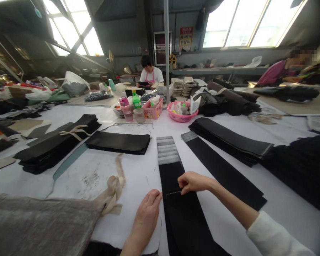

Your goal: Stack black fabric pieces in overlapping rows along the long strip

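Black strip stack [186,220] lies on white tabletop [138,170], between person's hands. Progress, as judged: far ends already fanned into even grey bands; near part, with pale crosswise edge [172,193], seems unfinished. Left hand [146,211] at stack's left edge, fingers together; cannot tell whether gripping. Right hand [190,182] atop stack, thumb and forefinger pinched closed on pale edge. Right of stack: smaller grey-ended strip pile [224,167]; beyond that, thick, gently curved pile [229,137], barely fanned. Left of stack: smooth rectangular black pile [117,141], crinkled beige ribbon [113,183].
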`<control>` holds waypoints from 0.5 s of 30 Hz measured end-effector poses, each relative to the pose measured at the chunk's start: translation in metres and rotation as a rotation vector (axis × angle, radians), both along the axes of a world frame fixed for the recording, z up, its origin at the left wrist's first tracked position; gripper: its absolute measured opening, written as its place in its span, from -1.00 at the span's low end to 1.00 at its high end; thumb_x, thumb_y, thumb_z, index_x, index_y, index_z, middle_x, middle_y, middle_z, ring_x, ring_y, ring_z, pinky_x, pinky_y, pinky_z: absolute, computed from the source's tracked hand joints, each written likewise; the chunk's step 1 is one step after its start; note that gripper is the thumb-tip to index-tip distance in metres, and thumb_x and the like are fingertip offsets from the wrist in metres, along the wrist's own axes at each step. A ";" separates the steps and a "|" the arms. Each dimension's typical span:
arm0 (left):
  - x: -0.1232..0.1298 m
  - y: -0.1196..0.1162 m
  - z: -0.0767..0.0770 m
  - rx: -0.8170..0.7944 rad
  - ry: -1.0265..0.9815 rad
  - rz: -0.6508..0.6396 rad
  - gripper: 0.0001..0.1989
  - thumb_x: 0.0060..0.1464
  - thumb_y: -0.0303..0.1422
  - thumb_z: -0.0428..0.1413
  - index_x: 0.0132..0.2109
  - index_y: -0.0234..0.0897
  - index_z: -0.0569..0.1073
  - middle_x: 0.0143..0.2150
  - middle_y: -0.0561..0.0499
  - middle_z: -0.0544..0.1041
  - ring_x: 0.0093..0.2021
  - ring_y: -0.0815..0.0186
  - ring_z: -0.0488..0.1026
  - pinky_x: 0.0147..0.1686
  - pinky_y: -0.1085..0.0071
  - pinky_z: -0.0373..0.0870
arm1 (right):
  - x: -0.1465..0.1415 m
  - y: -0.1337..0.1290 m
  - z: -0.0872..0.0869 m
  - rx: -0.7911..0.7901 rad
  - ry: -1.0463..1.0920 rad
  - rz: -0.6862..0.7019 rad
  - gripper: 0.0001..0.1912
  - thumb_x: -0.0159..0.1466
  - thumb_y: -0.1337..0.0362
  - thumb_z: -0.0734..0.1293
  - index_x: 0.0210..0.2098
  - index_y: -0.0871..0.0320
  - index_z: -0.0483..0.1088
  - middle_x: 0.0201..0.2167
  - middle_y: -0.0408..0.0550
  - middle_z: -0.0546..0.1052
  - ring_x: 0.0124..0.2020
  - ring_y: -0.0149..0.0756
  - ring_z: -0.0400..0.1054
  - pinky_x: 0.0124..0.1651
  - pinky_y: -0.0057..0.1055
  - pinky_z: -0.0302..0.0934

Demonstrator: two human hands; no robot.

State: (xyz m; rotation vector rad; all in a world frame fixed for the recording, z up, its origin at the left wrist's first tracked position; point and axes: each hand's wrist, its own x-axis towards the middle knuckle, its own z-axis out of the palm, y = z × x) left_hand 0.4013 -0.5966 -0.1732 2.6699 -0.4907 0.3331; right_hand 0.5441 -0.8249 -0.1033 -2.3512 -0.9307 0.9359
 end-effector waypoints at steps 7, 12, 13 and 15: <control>0.002 0.002 0.006 -0.319 0.038 0.075 -0.72 0.22 -0.35 0.00 0.05 -0.19 0.42 0.01 -0.11 0.44 0.04 0.18 0.42 0.02 0.21 0.44 | -0.006 -0.002 0.025 0.002 0.072 -0.016 -0.75 0.06 0.25 0.44 -0.54 0.17 0.28 -0.66 -0.35 0.23 -0.62 -0.54 0.13 -0.54 -0.58 -0.03; 0.008 -0.019 0.032 -0.549 0.133 0.050 -0.75 0.18 -0.18 0.06 -0.12 -0.18 0.51 -0.20 -0.03 0.53 -0.19 0.25 0.51 -0.20 0.39 0.49 | -0.025 0.013 0.048 0.045 -0.169 0.091 -0.82 0.10 0.25 0.45 -0.50 0.15 0.36 -0.58 -0.32 0.34 -0.51 -0.51 0.19 -0.46 -0.56 -0.07; 0.009 -0.024 0.036 -0.572 0.167 0.033 -0.76 0.20 -0.19 0.03 -0.19 -0.19 0.52 -0.29 0.01 0.54 -0.28 0.29 0.51 -0.27 0.44 0.48 | -0.028 0.016 0.052 0.035 -0.191 0.106 -0.85 0.11 0.24 0.44 -0.47 0.13 0.39 -0.55 -0.30 0.37 -0.48 -0.49 0.22 -0.45 -0.55 -0.07; 0.010 -0.032 0.042 -0.608 0.222 0.019 -0.74 0.21 -0.20 0.01 -0.30 -0.19 0.52 -0.40 0.06 0.52 -0.39 0.33 0.48 -0.36 0.50 0.43 | -0.032 0.019 0.056 0.006 -0.183 0.149 -0.87 0.13 0.18 0.43 -0.39 0.08 0.44 -0.48 -0.28 0.43 -0.44 -0.45 0.27 -0.45 -0.55 -0.04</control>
